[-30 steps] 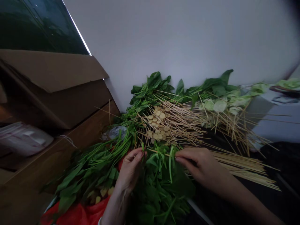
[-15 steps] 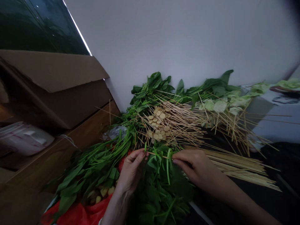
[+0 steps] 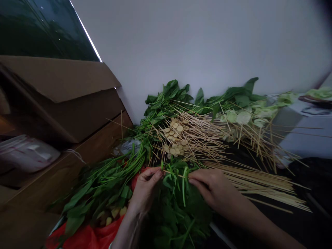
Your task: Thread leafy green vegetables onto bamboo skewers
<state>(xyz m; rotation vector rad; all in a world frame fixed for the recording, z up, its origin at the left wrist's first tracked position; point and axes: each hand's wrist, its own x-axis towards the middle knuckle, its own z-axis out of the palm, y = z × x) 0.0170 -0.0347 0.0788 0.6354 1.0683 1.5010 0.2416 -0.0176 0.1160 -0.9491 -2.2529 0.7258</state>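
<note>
A thin wooden skewer [image 3: 174, 173] runs level between my two hands, with green stems and leafy greens [image 3: 173, 204] hanging from it. My left hand [image 3: 148, 185] pinches a green stem at the skewer's left end between thumb and forefinger. On the other side my right hand [image 3: 211, 185] grips the skewer close to a bent pale-green stem [image 3: 185, 183]. Just behind the hands lie skewers bearing round pale slices [image 3: 176, 136]. Bare skewers [image 3: 267, 183] are spread to the right of my right hand.
Long-stemmed greens [image 3: 98, 188] lie over a red bag [image 3: 88, 237] at the left. More greens [image 3: 168, 100] rest against the wall, beside skewered pale leaves [image 3: 243, 117]. A cardboard box [image 3: 59, 110] and a whitish tub [image 3: 28, 154] stand at the far left.
My right hand has moved slightly left, closer to my left hand, and the bent stem has shifted left with it. One bare skewer now lies apart below the others.
</note>
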